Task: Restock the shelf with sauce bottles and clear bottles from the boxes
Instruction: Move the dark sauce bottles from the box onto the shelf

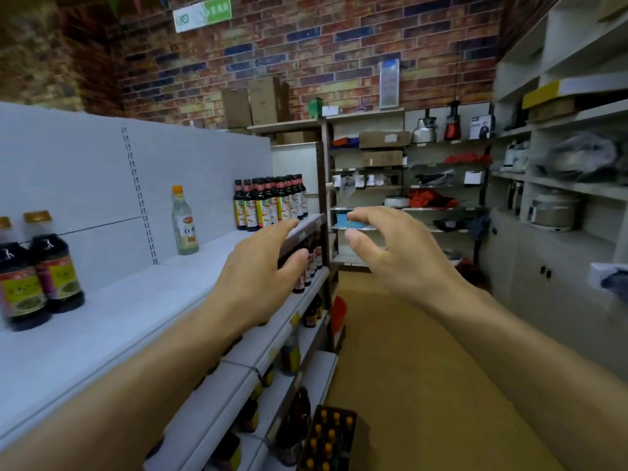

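Both hands are out in front with nothing in them. The left hand, at the middle of the frame, has its fingers straight and loosely spread, reaching over the front edge of the top shelf. The right hand, just right of centre, has its fingers curved above the thumb with a clear gap between, as if shaped for a bottle, but it holds nothing.

Just beyond the left fingertips, a tight cluster of dark sauce bottles stands at the far end of the top shelf. Left of them, apart and alone near the back panel, is one clear bottle with an orange cap. At the left edge of the frame stand two larger dark bottles with gold caps. Much of the shelf surface between these groups is bare.

At the bottom centre, on the floor beside the lower shelves, an open box shows rows of orange caps, apparently more clear bottles waiting.

By my reading the job is in its early-to-middle part: the dark sauce cluster looks stocked, while only a single clear bottle is up and the box looks nearly full. What remains is probably fetching bottles from that box and filling the empty stretch beside the lone clear one. Whether other boxes are left cannot be told from here.
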